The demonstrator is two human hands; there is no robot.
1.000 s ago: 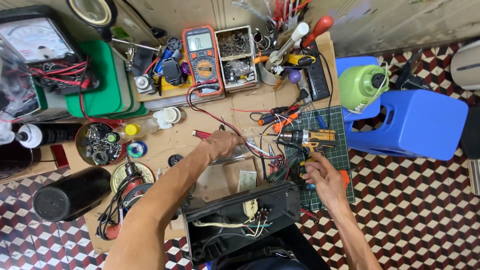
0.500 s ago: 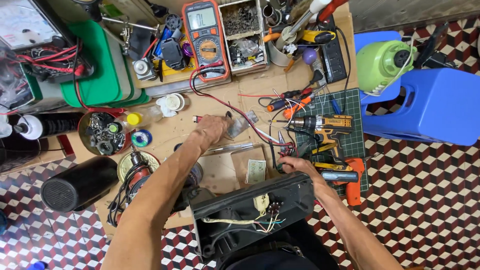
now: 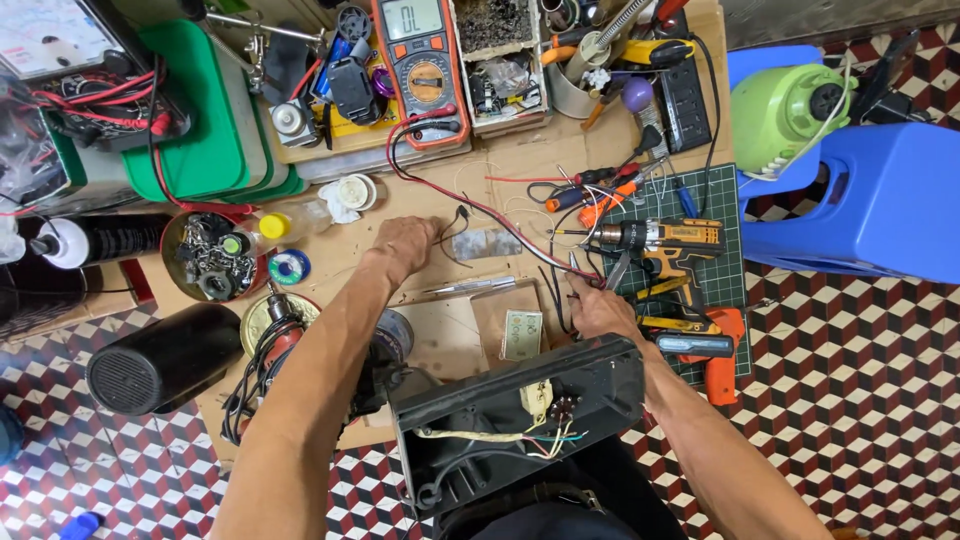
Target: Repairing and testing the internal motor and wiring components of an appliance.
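Two bare hands are out over a seriously cluttered wooden bench (image 3: pixel 500 170). The left hand (image 3: pixel 405 245) sits near the middle of the frame, knuckles up and fingers curled down onto the benchtop right by the loose black and red wires (image 3: pixel 470 205) that trail up to the orange multimeter (image 3: pixel 424 62) at top centre. Can't honestly tell whether it's pinching a wire or just resting there, the fingers hide it.

The right hand (image 3: pixel 603 310) is lower and to the right, well apart from the left. It's on the upper right edge of the black plastic housing (image 3: pixel 520 420), which sits bottom centre, tilted, open side up, with a few thin coloured wires and a small fitting showing inside. The fingers look loosely bent near the wires there, not clamped on anything I can make out.

Just right of that hand there's a green cutting mat (image 3: pixel 715 200) with a yellow-and-black cordless drill (image 3: pixel 660 240) lying on it, and an orange tool (image 3: pixel 715 350) below. A pair of tweezers (image 3: pixel 470 287) lies between the hands. A black cylinder (image 3: pixel 160 358) lies at lower left, and a blue plastic stool (image 3: pixel 860 200) is off to the right.
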